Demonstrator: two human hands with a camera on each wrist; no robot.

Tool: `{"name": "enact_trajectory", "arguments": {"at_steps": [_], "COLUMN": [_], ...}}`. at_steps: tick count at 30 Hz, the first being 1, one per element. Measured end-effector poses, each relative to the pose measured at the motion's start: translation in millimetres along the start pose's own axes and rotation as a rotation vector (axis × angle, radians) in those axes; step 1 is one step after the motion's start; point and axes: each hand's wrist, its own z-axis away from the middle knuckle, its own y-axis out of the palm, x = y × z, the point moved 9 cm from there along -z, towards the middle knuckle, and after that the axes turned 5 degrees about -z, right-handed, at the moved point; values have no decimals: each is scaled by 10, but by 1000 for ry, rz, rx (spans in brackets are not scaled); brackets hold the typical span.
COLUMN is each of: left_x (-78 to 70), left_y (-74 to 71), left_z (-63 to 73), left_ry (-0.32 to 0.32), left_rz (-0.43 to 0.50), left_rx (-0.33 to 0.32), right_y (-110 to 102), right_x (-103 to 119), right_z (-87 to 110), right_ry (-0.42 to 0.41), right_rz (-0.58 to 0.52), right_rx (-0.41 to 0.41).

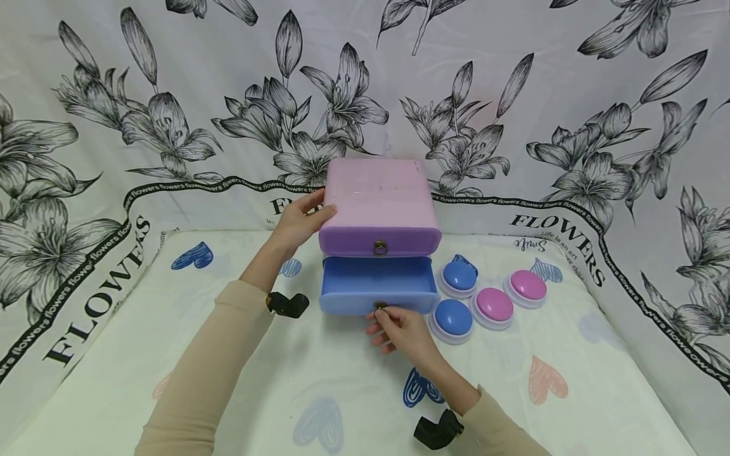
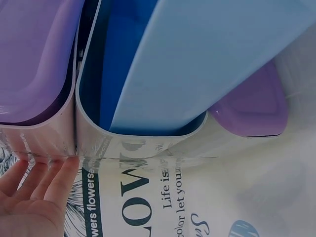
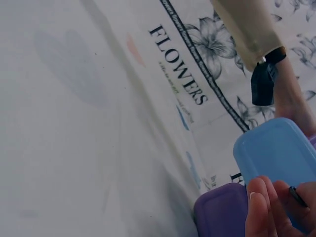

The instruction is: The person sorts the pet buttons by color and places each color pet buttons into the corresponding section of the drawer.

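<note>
A small drawer cabinet has a pink top (image 1: 379, 190) and a purple upper drawer (image 1: 348, 242) with a brass-coloured knob. Below it the light blue drawer (image 1: 353, 304) is pulled out, its inside visible from above. My left hand (image 1: 299, 221) rests against the cabinet's left side, its fingertips touching the pink wall (image 2: 44, 143) in the left wrist view. With thumb and fingers, my right hand (image 1: 405, 332) pinches the blue drawer's knob (image 1: 380, 305). A lower purple drawer (image 3: 222, 212) shows beneath the blue one in the right wrist view.
Two blue dome buttons (image 1: 453, 318) and two pink dome buttons (image 1: 494, 305) on white bases lie right of the cabinet. Underneath is a white cloth (image 1: 239, 386) printed with hearts. A flower-print cloth (image 1: 485, 38) hangs behind.
</note>
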Motion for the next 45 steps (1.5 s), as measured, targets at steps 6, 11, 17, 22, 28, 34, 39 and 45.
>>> {"name": "enact_trajectory", "arguments": {"at_steps": [6, 11, 17, 22, 28, 34, 39, 45], "left_x": [-13, -6, -19, -21, -13, -22, -24, -24], "left_y": [4, -4, 1, 4, -2, 0, 2, 0], "left_z": [14, 26, 38, 40, 32, 36, 35, 35], "left_ry": [3, -4, -7, -12, -15, -16, -15, -14], "left_rz": [-3, -20, -18, -12, -14, -9, -10, -15], "left_rx": [2, -3, 3, 6, 4, 3, 2, 1], "right_y": [73, 106, 133, 147, 169, 197, 200, 209], "right_x": [178, 207, 172, 156, 135, 82, 46, 11], "right_z": [183, 271, 322, 356, 405, 465, 502, 543], "right_ry": [-12, -17, -7, -7, -3, 18, 21, 25], "right_rz": [22, 36, 37, 48, 63, 49, 37, 26], "right_rx": [20, 21, 37, 49, 67, 88, 89, 91]}}
